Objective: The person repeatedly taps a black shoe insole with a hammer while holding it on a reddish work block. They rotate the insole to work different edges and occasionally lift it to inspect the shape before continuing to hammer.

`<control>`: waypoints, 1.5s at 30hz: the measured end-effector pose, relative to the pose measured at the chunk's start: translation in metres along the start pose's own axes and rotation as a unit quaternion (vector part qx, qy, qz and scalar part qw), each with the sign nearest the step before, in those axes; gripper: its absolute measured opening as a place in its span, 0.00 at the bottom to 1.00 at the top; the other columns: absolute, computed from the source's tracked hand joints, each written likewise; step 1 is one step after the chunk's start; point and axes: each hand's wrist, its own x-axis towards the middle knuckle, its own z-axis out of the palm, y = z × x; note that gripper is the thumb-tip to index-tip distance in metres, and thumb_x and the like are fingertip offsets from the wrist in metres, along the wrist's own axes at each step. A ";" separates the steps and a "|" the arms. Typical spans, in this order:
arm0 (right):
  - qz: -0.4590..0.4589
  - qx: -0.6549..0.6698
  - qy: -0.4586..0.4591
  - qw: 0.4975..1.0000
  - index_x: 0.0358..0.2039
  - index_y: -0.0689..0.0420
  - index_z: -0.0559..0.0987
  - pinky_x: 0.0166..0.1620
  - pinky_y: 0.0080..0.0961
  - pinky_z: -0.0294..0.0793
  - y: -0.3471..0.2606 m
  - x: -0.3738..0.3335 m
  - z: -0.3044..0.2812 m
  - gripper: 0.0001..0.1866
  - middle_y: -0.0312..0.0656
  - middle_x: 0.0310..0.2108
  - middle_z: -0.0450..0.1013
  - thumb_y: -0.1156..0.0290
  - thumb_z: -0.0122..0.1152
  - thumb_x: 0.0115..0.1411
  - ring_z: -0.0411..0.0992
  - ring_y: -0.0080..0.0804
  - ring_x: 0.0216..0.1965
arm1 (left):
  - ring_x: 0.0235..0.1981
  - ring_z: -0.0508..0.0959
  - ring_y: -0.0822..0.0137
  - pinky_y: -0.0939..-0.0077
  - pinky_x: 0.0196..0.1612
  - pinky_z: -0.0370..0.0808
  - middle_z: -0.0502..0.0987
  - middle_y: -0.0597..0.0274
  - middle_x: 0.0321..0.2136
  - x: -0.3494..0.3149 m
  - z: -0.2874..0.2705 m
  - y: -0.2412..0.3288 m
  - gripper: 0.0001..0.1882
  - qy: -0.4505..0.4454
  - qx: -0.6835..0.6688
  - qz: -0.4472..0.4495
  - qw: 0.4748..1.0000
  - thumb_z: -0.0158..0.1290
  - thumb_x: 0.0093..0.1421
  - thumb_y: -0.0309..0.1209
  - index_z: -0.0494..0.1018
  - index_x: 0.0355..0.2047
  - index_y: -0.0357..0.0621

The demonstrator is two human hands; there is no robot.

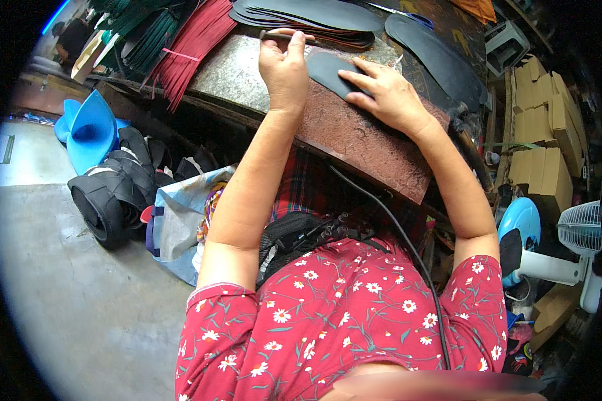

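Observation:
My left hand (286, 73), raised over the work table, is closed round a short dark rod-shaped tool (269, 35); its exact kind does not show. A dark grey sole-shaped sheet (329, 72) lies on a reddish-brown slab (361, 140). My right hand (389, 97) rests on that sheet with its fingers spread, the fingertips toward its far edge. Just beyond, a stack of similar dark soles (308, 17) sits on a speckled grey stone surface (231, 72). Another long dark sole (441, 63) lies to the right of my right hand.
Bundles of red strips (192, 50) and dark green strips (137, 43) lie at the far left. Blue-handled scissors (418, 18) lie at the back. Black rolls (104, 194) and blue sheets (90, 130) stand left on the floor; cartons (538, 167) and a fan (580, 227) stand right.

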 end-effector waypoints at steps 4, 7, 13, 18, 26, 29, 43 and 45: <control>-0.075 -0.046 0.007 0.996 0.60 0.48 0.71 0.66 0.43 0.57 0.000 0.009 0.010 0.27 0.45 0.64 0.63 0.52 0.57 0.62 0.59 0.43 0.65 | 0.34 0.80 0.71 0.80 0.36 0.77 0.79 0.61 0.33 -0.004 0.000 -0.009 0.03 -0.011 -0.002 -0.030 0.999 0.51 0.65 0.25 0.71 0.38 0.40; -0.107 -0.043 0.021 0.993 0.60 0.49 0.71 0.66 0.41 0.56 0.002 0.026 0.022 0.27 0.44 0.64 0.63 0.53 0.56 0.63 0.59 0.43 0.65 | 0.31 0.78 0.74 0.81 0.35 0.75 0.79 0.61 0.31 -0.006 0.001 -0.017 0.03 0.012 -0.055 -0.092 0.994 0.52 0.64 0.25 0.70 0.37 0.40; -0.003 0.154 -0.031 0.988 0.63 0.49 0.67 0.66 0.40 0.57 0.010 0.031 0.001 0.28 0.54 0.66 0.57 0.56 0.56 0.64 0.57 0.52 0.66 | 0.29 0.77 0.72 0.79 0.33 0.75 0.79 0.61 0.31 -0.003 -0.004 -0.022 0.05 0.047 -0.040 -0.120 0.991 0.53 0.64 0.26 0.70 0.38 0.39; 0.065 0.050 -0.107 0.991 0.64 0.42 0.67 0.67 0.41 0.56 0.036 -0.033 -0.039 0.45 0.56 0.66 0.56 0.44 0.71 0.46 0.56 0.55 0.66 | 0.32 0.79 0.69 0.75 0.37 0.78 0.78 0.60 0.33 0.008 -0.006 -0.029 0.04 0.018 -0.028 -0.139 0.990 0.52 0.64 0.27 0.71 0.38 0.40; 0.045 0.016 -0.035 0.998 0.63 0.42 0.69 0.66 0.42 0.56 0.032 -0.054 -0.016 0.32 0.51 0.66 0.59 0.48 0.60 0.58 0.58 0.49 0.65 | 0.33 0.80 0.70 0.76 0.37 0.77 0.79 0.60 0.33 0.015 -0.002 -0.029 0.04 -0.009 0.052 -0.053 0.997 0.52 0.64 0.27 0.72 0.37 0.41; 0.059 0.033 0.037 0.997 0.60 0.44 0.72 0.65 0.41 0.57 0.045 -0.074 -0.028 0.29 0.48 0.64 0.61 0.51 0.59 0.60 0.60 0.47 0.64 | 0.33 0.80 0.71 0.77 0.35 0.79 0.79 0.61 0.31 0.012 -0.002 -0.020 0.04 -0.041 0.047 -0.029 0.998 0.53 0.63 0.26 0.71 0.36 0.40; 0.452 0.112 0.180 0.867 0.54 0.55 0.77 0.40 0.27 0.72 0.068 -0.168 -0.045 0.21 0.39 0.32 0.76 0.60 0.61 0.63 0.74 0.33 0.34 | 0.24 0.81 0.70 0.77 0.28 0.80 0.81 0.59 0.25 0.015 -0.005 -0.042 0.07 -0.066 0.091 -0.124 0.986 0.61 0.56 0.25 0.76 0.34 0.36; 0.435 0.306 0.197 0.824 0.55 0.55 0.76 0.35 0.21 0.71 0.058 -0.143 -0.064 0.20 0.37 0.29 0.76 0.62 0.60 0.64 0.73 0.23 0.31 | 0.26 0.81 0.71 0.77 0.30 0.80 0.81 0.59 0.27 0.017 -0.005 -0.041 0.08 -0.104 0.202 -0.048 0.973 0.61 0.58 0.25 0.76 0.36 0.36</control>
